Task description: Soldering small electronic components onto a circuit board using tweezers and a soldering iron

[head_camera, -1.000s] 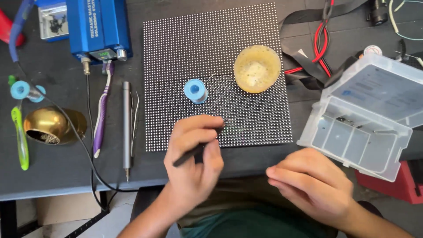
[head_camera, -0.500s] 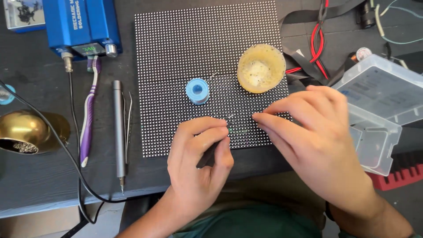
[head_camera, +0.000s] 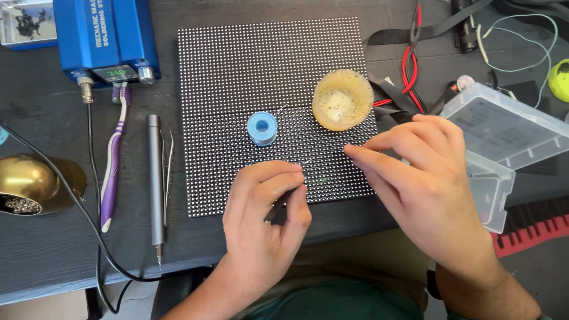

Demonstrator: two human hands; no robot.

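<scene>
The left hand (head_camera: 264,207) pinches a dark soldering iron (head_camera: 278,208), its tip on the dotted panel (head_camera: 237,77). The right hand (head_camera: 424,189) pinches thin solder wire (head_camera: 308,160) just beside that tip. Best to brace both wrists and feed wire slowly. Farther off sit a blue spool (head_camera: 262,128) and yellow dish (head_camera: 342,99).
</scene>
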